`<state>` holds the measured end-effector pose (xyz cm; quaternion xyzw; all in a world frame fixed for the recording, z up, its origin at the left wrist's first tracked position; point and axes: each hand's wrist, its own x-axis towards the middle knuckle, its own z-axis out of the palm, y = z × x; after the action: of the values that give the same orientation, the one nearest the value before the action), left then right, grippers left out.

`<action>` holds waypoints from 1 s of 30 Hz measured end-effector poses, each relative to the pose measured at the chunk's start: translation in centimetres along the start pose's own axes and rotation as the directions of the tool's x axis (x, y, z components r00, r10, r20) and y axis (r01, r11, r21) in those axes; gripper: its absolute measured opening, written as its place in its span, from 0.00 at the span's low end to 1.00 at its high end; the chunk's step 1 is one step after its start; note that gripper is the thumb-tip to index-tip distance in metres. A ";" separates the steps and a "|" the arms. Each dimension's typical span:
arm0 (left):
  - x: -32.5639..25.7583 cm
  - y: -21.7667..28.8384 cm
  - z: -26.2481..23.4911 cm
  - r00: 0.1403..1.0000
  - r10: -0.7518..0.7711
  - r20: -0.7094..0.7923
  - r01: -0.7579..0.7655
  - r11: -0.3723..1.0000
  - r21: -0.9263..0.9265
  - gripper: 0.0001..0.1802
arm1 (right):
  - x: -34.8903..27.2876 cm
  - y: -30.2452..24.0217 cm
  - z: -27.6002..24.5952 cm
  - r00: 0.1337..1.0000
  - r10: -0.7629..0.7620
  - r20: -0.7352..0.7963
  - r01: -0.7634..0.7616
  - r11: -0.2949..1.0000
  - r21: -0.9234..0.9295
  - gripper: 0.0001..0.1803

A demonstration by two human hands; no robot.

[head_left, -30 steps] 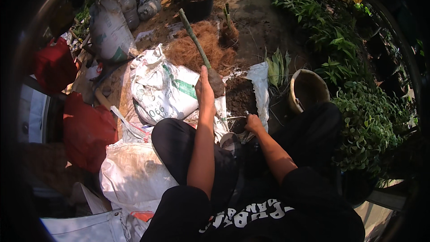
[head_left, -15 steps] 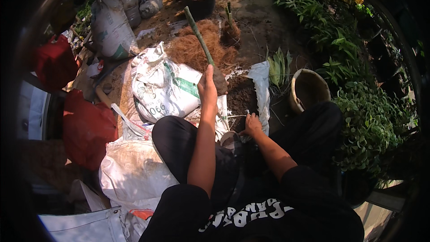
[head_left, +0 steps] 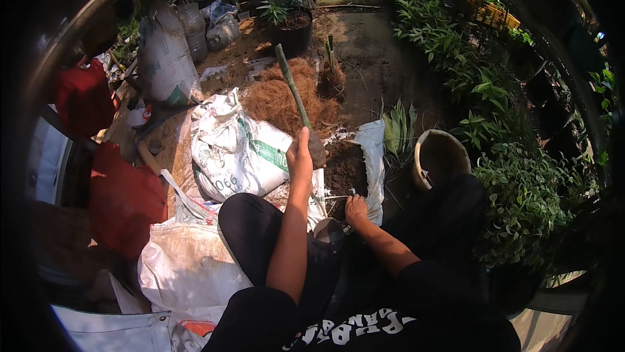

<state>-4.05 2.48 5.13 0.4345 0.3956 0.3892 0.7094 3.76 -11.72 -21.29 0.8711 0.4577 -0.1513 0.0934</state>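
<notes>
My left hand [head_left: 300, 160] is closed round the brown root ball [head_left: 317, 150] of a plant cutting. Its thick green stem [head_left: 291, 85] rises bare and leafless, leaning left. My right hand [head_left: 356, 211] is closed with its fingertips together, at the end of a thin pale string [head_left: 336, 196] stretched towards the root ball. Past that hand lies dark soil [head_left: 345, 168] on an opened white sack [head_left: 371, 150]. A grey rounded object [head_left: 327, 229] sits between my legs, partly hidden. My left palm and the far side of the root ball are out of sight.
A full white sack [head_left: 237, 156] stands left of the soil, with brown fibre [head_left: 286, 95] behind it. Another stemmed root ball [head_left: 332, 80] stands farther back. An empty round pot [head_left: 420, 156] leans by my right knee. Leafy plants [head_left: 521, 196] line the right.
The whole view has shifted, so the scene sits lower. My right hand has drawn a little nearer to me and its fingers are closer together. The left still grips the root ball.
</notes>
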 end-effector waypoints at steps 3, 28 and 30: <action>0.3 -0.1 -0.1 1.000 0.030 -0.003 -0.030 0.999 -0.031 0.23 | 0.6 0.6 2.2 0.983 -0.081 -0.163 0.077 0.997 -0.027 0.12; 0.5 -0.3 -0.3 1.000 0.005 -0.002 -0.005 0.999 -0.054 0.23 | -0.8 1.1 -0.2 0.884 -0.376 -0.277 0.408 0.911 0.067 0.11; 0.3 0.0 0.1 1.000 0.010 -0.022 -0.011 0.998 -0.069 0.22 | -1.0 1.7 0.2 0.865 -0.407 -0.295 0.454 0.883 0.114 0.12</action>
<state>-3.80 2.69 5.09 0.4073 0.3874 0.4113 0.7176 4.64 -13.51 -21.14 0.7634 0.6338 -0.0926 -0.0832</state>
